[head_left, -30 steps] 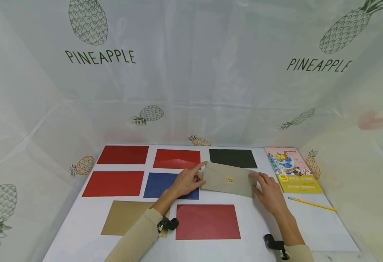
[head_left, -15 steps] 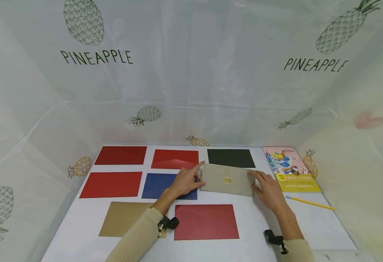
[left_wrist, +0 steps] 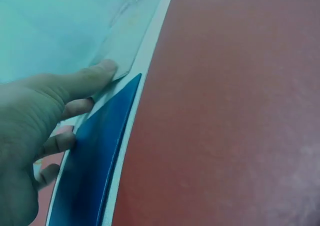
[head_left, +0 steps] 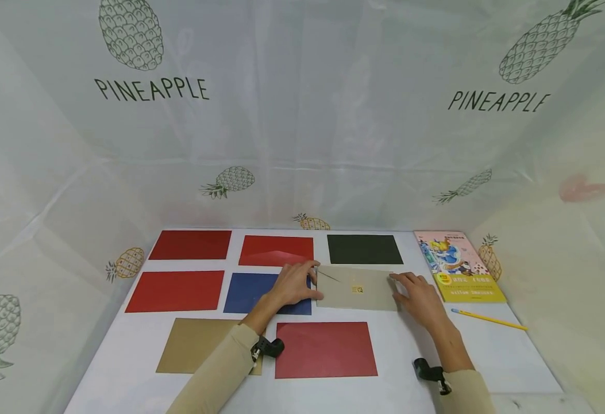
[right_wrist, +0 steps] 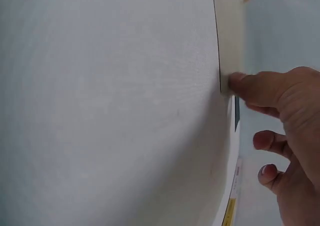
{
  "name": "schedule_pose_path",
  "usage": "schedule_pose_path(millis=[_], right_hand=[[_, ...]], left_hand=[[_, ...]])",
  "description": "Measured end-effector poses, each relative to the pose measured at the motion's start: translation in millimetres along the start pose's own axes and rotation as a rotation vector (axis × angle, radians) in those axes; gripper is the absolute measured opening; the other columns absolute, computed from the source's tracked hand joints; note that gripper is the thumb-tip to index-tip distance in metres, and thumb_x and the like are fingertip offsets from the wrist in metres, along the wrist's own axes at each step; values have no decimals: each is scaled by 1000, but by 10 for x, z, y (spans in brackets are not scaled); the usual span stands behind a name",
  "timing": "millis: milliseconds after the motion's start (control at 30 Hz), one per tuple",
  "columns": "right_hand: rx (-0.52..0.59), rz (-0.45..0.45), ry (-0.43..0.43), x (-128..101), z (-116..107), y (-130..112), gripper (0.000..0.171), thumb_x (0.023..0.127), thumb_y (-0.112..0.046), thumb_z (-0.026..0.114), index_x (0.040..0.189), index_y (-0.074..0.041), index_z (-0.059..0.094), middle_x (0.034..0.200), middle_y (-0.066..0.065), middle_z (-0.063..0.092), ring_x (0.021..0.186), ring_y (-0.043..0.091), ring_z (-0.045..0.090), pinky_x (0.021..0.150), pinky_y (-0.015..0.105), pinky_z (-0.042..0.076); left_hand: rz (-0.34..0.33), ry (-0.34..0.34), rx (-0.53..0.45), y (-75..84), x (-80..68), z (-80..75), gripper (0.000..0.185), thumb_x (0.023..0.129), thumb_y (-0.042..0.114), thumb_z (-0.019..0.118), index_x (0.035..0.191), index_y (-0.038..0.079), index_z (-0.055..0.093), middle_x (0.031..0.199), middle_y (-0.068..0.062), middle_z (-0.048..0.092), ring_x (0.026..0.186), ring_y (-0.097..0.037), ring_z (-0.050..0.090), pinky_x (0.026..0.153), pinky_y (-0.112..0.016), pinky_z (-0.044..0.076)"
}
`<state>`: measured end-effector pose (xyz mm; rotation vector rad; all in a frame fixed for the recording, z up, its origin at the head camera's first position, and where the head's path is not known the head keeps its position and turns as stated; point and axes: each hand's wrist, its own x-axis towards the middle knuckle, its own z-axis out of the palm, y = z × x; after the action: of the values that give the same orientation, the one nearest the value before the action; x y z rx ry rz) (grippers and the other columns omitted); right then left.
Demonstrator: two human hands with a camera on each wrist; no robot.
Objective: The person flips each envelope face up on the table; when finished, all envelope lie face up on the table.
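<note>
A grey-beige envelope point(head_left: 356, 287) with a small gold sticker lies flat on the white table point(head_left: 411, 345), between my hands. My left hand point(head_left: 312, 282) touches its left edge, and part of the hand rests over the blue envelope point(head_left: 253, 290). My right hand point(head_left: 397, 287) touches its right edge. In the left wrist view my thumb lies on the envelope's corner point(left_wrist: 127, 41), beside the blue envelope point(left_wrist: 95, 156). In the right wrist view my thumb tip meets the envelope's near corner point(right_wrist: 230, 41), and the other fingers hang loosely curled.
Several red envelopes point(head_left: 325, 348) lie around, with a black one point(head_left: 364, 249) behind and a gold one point(head_left: 199, 344) at front left. A picture book point(head_left: 457, 265) and a yellow pencil point(head_left: 488, 319) lie at the right. Pineapple-print curtains enclose the table.
The grey-beige envelope, held tilted before, has been squared up and laid flat on the table. Both hands stay at its ends.
</note>
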<state>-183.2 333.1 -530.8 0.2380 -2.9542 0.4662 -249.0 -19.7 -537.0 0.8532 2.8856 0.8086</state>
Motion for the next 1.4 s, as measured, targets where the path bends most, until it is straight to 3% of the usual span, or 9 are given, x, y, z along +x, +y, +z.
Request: schedule_pose_path(millis=[200, 433, 867, 1400], right_hand=[[-33, -11, -57, 50, 11, -38, 31, 91, -14, 75, 121, -12, 72, 120, 13, 66, 111, 38, 60, 92, 60, 48], [-29, -14, -72, 50, -6, -33, 28, 92, -16, 74, 120, -12, 73, 121, 14, 65, 112, 37, 60, 94, 59, 48], [171, 47, -127, 38, -21, 10, 29, 95, -12, 68, 123, -9, 70, 128, 14, 60, 122, 39, 55, 102, 58, 44], [178, 63, -134, 43, -4, 28, 28, 95, -13, 68, 123, -11, 70, 131, 15, 58, 125, 41, 53, 103, 60, 43]], left_hand=[[-3, -29, 48, 39, 17, -34, 80, 74, 53, 84, 140, 17, 58, 88, 22, 63, 102, -12, 57, 95, -45, 38], [-11, -92, 150, 34, 17, -12, 71, 74, 61, 81, 131, 22, 67, 92, 14, 52, 100, -10, 47, 89, -40, 39], [19, -57, 67, -92, -25, 80, 73, 76, 62, 79, 136, 23, 64, 101, 11, 54, 107, -12, 47, 97, -45, 37], [39, -38, 65, -99, -45, 78, 74, 77, 62, 78, 138, 23, 62, 103, 9, 55, 105, -11, 47, 91, -39, 37]])
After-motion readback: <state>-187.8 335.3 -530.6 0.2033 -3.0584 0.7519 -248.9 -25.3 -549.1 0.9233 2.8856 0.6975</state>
